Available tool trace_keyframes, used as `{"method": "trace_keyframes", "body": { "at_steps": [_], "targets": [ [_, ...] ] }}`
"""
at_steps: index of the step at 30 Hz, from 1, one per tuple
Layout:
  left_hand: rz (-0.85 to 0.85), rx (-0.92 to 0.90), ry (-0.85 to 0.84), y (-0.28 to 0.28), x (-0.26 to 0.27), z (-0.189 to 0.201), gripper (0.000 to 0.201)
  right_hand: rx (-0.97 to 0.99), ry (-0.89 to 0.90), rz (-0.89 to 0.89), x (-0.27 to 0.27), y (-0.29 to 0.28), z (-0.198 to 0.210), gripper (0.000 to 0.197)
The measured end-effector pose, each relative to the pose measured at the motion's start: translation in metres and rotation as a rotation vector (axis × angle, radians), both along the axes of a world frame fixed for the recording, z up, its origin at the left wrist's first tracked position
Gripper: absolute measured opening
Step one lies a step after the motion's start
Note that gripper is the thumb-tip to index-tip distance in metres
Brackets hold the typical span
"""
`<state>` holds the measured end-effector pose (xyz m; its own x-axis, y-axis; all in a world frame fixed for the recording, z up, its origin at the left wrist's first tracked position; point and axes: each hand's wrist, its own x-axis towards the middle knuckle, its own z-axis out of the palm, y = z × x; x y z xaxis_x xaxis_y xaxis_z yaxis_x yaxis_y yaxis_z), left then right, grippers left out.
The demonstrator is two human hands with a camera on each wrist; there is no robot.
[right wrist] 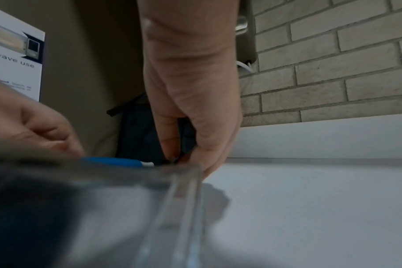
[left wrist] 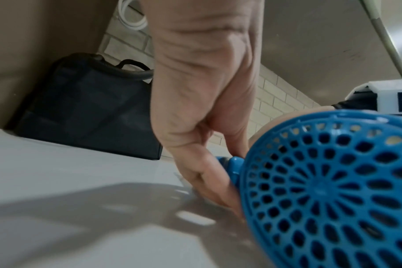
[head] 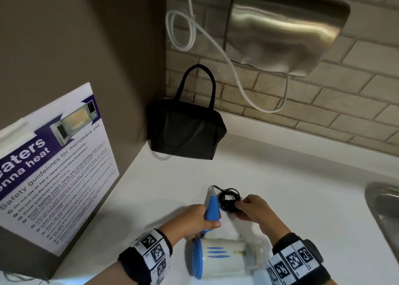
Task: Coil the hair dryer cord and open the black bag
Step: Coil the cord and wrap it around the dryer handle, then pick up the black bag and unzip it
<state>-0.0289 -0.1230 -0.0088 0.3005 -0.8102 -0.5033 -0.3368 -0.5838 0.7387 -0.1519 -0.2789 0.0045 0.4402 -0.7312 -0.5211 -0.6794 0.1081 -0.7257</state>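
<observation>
A white and blue hair dryer (head: 224, 257) lies on the white counter (head: 291, 187), its blue grille (left wrist: 328, 190) close to the left wrist camera. My left hand (head: 194, 218) grips the dryer's blue handle (head: 212, 208). Just right of the handle, my right hand (head: 252, 209) pinches the black cord (head: 228, 198), wound into a small coil on the counter. The black bag (head: 185, 129) stands shut in the far corner, handle up, and also shows as the black bag (left wrist: 87, 108) behind my left hand.
A microwave safety poster (head: 51, 166) leans on the brown wall at left. A steel hand dryer (head: 287, 30) with a white cable (head: 233, 64) hangs on the brick wall. A metal sink (head: 384, 211) sits at the right edge.
</observation>
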Motion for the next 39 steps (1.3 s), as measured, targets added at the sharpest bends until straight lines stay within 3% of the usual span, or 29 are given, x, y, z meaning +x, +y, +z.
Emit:
{"method": "trace_keyframes", "body": {
  "at_steps": [2,6,10,18,23,26,30,35,39],
  "targets": [
    [0.037,-0.002,0.003,0.0,-0.001,-0.004,0.05,-0.002,0.023,0.007,-0.001,-0.001,-0.003,0.008],
    [0.122,-0.044,-0.015,0.001,-0.003,-0.003,0.04,-0.033,0.076,0.061,-0.003,-0.004,0.0,0.016],
    [0.138,-0.058,-0.083,0.003,-0.005,-0.002,0.05,-0.103,0.171,0.169,-0.005,-0.004,0.008,0.018],
    [0.152,-0.068,-0.094,0.008,0.001,-0.003,0.047,-0.478,0.344,0.319,-0.016,-0.007,0.016,0.021],
    [0.179,-0.081,-0.155,0.018,0.008,-0.003,0.036,-0.584,0.247,0.502,-0.001,0.027,0.035,0.019],
    [0.191,-0.14,-0.233,0.03,0.013,0.001,0.028,-0.488,0.103,0.699,0.017,0.056,0.045,0.015],
    [0.204,-0.193,-0.324,0.052,0.02,0.01,0.024,-0.354,-0.079,0.714,0.057,0.074,0.063,0.024],
    [0.255,-0.24,-0.402,0.073,0.024,0.022,0.023,-0.802,-0.229,0.554,0.126,0.059,0.089,0.046],
    [0.297,-0.278,-0.439,0.08,0.028,0.037,0.02,-1.092,-0.074,0.46,0.175,0.034,0.107,0.053]
  ]
}}
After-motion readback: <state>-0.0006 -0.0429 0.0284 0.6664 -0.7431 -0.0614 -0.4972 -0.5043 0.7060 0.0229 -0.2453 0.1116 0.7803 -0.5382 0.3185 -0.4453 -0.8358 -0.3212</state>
